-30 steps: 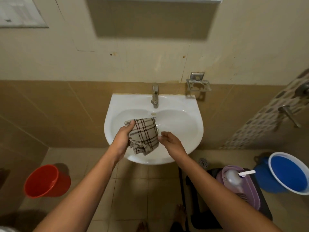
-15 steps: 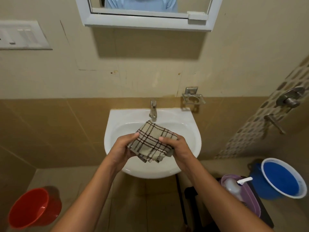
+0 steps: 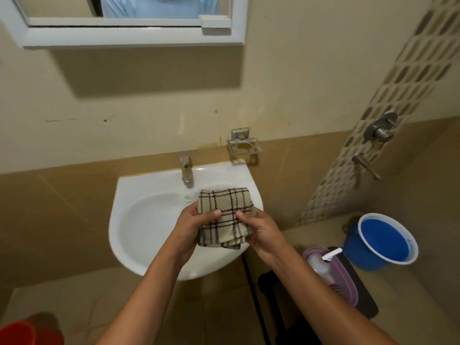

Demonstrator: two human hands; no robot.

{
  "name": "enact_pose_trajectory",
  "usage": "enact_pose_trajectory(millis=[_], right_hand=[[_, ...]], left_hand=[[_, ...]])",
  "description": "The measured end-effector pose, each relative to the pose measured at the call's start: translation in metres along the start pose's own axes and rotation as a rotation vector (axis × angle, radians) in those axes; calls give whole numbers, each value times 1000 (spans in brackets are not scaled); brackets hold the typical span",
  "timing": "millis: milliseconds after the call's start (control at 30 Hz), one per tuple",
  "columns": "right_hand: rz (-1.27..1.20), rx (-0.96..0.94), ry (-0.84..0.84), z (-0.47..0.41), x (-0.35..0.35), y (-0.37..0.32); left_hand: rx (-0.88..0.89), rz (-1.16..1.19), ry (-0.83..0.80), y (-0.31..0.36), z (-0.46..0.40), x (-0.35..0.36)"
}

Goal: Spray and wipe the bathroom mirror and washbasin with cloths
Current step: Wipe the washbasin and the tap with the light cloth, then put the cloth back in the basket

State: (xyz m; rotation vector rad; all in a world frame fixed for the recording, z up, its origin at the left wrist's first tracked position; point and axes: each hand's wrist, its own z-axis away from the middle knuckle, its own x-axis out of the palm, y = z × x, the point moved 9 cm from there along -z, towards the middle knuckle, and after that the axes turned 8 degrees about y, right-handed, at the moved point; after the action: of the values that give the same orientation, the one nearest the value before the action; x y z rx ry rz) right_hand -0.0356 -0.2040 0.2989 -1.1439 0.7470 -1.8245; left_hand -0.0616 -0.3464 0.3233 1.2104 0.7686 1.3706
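Above the front right edge of the washbasin (image 3: 149,235) your left hand (image 3: 189,227) and right hand (image 3: 261,232) both pinched the folded checked cloth (image 3: 224,217); mirror (image 3: 129,11) wiping evidently remained outstanding.

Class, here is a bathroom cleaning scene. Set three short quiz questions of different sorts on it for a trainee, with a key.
1. True or false: both hands, left and right, grip the checked cloth.
2. The cloth is held above which fixture? A) the blue bucket B) the washbasin C) the soap holder
3. Fill in: the tap stands at the basin's ____ edge, by the wall.

Key: 1 true; 2 B; 3 back.
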Motion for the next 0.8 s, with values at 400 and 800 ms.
enact_pose_trajectory(millis=[400,800], right_hand=[[777,-538,632,24,-179,-123],[501,-407,706,59,-289,-113]], left_hand=[[-42,-49,7,-22,-43,173],[-247,-70,-343,-104,-51,345]])
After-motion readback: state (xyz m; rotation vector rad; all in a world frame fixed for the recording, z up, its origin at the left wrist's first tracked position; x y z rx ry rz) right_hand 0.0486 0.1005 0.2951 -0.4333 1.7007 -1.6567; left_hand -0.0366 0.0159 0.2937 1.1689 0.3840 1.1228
